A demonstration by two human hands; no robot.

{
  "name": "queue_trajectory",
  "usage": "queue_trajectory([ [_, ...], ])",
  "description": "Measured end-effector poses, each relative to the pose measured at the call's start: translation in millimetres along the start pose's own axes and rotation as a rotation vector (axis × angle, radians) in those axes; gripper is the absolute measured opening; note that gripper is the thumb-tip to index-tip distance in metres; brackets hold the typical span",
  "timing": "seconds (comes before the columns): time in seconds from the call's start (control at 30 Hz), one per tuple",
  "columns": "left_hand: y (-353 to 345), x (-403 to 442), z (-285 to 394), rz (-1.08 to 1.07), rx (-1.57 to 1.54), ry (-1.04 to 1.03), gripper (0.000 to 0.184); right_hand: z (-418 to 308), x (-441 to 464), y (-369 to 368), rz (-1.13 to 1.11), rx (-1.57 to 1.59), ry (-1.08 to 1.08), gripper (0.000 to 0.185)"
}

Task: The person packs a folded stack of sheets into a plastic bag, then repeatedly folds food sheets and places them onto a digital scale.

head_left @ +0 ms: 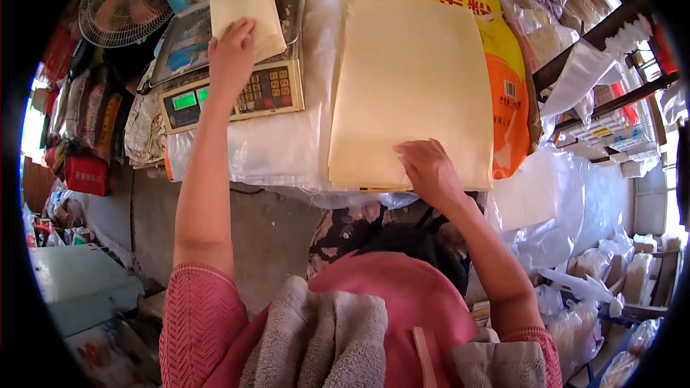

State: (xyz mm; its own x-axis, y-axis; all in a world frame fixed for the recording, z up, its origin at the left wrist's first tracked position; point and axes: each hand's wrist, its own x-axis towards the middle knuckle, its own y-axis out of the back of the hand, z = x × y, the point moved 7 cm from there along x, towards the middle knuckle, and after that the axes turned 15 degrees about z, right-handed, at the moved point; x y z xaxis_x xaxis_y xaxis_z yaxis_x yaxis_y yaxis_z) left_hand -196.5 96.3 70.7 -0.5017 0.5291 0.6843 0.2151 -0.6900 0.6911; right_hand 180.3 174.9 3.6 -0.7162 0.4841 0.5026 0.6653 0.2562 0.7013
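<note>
The work looks partly done, as I judge it. In the upper left of the frame, a smaller bundle of pale yellow sheets point(248, 0) already lies on the tray of a scale point(269, 90), and the display point(185, 100) of this scale is lit green, but its digits are too small for me to read. In the centre, a large stack of sheets point(413, 79) is lying flat and spread out, so this part seems not yet handled into a smaller shape.

The left hand point(231, 47) rests on the lower part of the bundle; its fingers are rather straight and lie over the top, not closed around it. The right hand point(430, 171) is at the lower edge of the large stack, with the fingers loosely bent; I cannot tell whether they pinch a sheet.

The sheets are thin, smooth and cream-yellow, with fairly even edges. The bundle is narrower and perhaps folded. The large stack lies partly over a yellow and orange printed sack point(509, 115), with clear plastic point(251, 147) to its left.
</note>
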Motion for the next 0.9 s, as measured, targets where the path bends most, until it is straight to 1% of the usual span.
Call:
queue_trajectory([
  [0.03, 2.2, -9.6, 7.3, 0.090, 0.073, -0.050, 0.036, -12.5, 4.7, -3.4, 0.014, 0.015, 0.069, 0.022],
  [0.13, 5.7, 3.3, 2.2, -0.047, -0.062, 0.023, 0.036, -36.0, 8.8, -22.4, -0.073, 0.009, 0.188, 0.017],
  [0.17, 10.4, 6.1, 1.8, -0.085, -0.134, 0.063, 0.035, -40.2, 8.8, -31.0, -0.091, 0.061, 0.181, 0.010],
  [0.27, 59.9, -9.0, 42.0, 0.265, -0.153, -0.084, 0.034, -58.2, 9.0, -47.8, -0.217, -0.057, 0.308, 0.013],
  [0.3, 73.3, -18.7, 62.2, 0.298, -0.191, -0.125, 0.037, -61.6, 9.3, -49.2, -0.200, -0.041, 0.325, 0.012],
  [0.4, 79.4, -57.3, 89.9, 0.265, -0.394, -0.069, 0.038, -59.9, 13.0, -59.1, -0.186, -0.132, 0.338, 0.005],
  [0.47, 76.6, -82.2, 106.8, 0.186, -0.444, -0.055, 0.040, -66.2, 15.8, -72.4, -0.207, -0.217, 0.360, 0.005],
  [0.53, 68.7, -104.5, 117.1, 0.162, -0.469, -0.026, 0.043, -71.1, 20.5, -88.5, -0.176, -0.293, 0.390, 0.006],
  [0.6, 60.3, -120.7, 119.1, 0.133, -0.511, -0.024, 0.044, -81.4, 22.5, -96.0, -0.071, -0.373, 0.451, 0.007],
  [0.7, 54.1, -134.3, 120.7, 0.072, -0.494, 0.048, 0.045, -88.7, 21.6, -111.9, -0.039, -0.370, 0.446, 0.006],
  [0.73, 51.9, -139.2, 120.4, 0.054, -0.486, 0.065, 0.045, -92.5, 20.5, -118.1, -0.060, -0.398, 0.459, 0.005],
  [0.8, 50.7, -144.8, 120.6, 0.026, -0.495, 0.107, 0.046, -94.0, 21.2, -118.3, -0.055, -0.449, 0.437, 0.005],
  [0.9, 48.6, -156.2, 125.9, 0.015, -0.539, 0.154, 0.048, -68.3, 28.7, -112.4, -0.083, -0.222, 0.257, 0.007],
])
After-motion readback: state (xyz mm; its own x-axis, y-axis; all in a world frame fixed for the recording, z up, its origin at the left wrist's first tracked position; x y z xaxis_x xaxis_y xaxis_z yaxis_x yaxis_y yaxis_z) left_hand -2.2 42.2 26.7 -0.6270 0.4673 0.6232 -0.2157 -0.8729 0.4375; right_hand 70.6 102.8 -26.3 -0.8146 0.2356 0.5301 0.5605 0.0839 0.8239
